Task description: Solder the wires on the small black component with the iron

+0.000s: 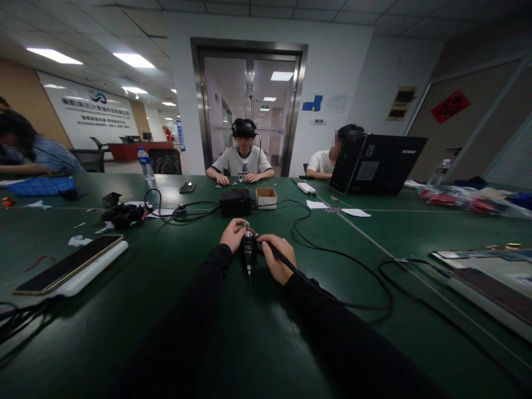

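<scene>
My left hand (233, 233) is closed in a pinch on a small dark cylindrical part (249, 250) with a thin shaft pointing toward me and a small green piece with wires at its top. My right hand (279, 257) is closed round a black pen-like tool (277, 255) whose tip meets the top of the part. A black cable (332, 302) runs from the tool across the green table (166, 310). Both arms wear black sleeves.
A black box (235, 201) and a small cardboard box (266, 197) stand beyond my hands. A phone on a white slab (70, 267) lies left, a tray (490, 282) right. A water bottle (146, 164), an open laptop (380, 164) and three seated people line the table.
</scene>
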{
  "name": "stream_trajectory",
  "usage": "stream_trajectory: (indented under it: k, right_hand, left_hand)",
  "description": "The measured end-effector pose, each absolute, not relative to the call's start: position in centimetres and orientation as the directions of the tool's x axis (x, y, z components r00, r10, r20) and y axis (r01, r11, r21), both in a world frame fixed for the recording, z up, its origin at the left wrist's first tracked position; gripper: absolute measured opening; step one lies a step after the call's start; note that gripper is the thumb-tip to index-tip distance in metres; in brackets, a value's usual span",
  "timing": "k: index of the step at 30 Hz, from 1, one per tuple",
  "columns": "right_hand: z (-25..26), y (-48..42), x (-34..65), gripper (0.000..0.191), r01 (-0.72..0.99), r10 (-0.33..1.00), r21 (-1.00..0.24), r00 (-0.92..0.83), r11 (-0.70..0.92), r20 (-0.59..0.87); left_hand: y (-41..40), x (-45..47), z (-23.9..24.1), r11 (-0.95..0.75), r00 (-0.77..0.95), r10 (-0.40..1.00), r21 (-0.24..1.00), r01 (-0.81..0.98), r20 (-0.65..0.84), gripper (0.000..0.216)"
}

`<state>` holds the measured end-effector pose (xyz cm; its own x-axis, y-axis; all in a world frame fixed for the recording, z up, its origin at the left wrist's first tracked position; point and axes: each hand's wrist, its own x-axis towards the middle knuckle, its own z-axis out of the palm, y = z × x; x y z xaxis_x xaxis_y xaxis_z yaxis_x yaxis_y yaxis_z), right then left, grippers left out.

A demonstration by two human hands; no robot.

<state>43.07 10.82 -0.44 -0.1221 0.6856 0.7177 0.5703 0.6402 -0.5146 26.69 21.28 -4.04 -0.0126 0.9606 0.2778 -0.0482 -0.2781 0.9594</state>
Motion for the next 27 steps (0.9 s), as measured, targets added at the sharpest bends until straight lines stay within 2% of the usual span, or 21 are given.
stream_trajectory:
  k: [10,16,20,23,27]
  right_hand:
    - [-0.3,10.8,43.1,0.021,0.573,0.692,-0.519,-0.121,0.635,0.712]
    - [-0.5,11.2,43.6,0.021,0.527,0.722,-0.622,0.023,0.579,0.692]
    - [-0.8,11.6,43.9,0.021,0.483,0.746,-0.678,0.074,0.554,0.662]
    - [-0.9,11.8,44.0,0.022,0.481,0.751,-0.685,0.08,0.547,0.656]
    - [-1.1,12.0,44.0,0.023,0.468,0.742,-0.682,0.08,0.562,0.666]
  left_hand:
    - [21.4,26.6,-4.2,-0.275,0.009,0.961,0.961,-0.012,0.276,0.023]
    - [21.8,26.3,-4.7,-0.2,-0.053,0.973,0.932,0.302,0.226,0.022]
    - [21.4,26.2,-2.8,-0.034,-0.049,0.996,0.825,0.564,0.074,0.028]
    - [20.5,26.3,-0.5,0.067,-0.052,0.998,0.768,0.637,-0.044,0.037]
    - [17.7,26.4,2.3,0.123,0.051,0.972,0.685,0.718,-0.228,0.067]
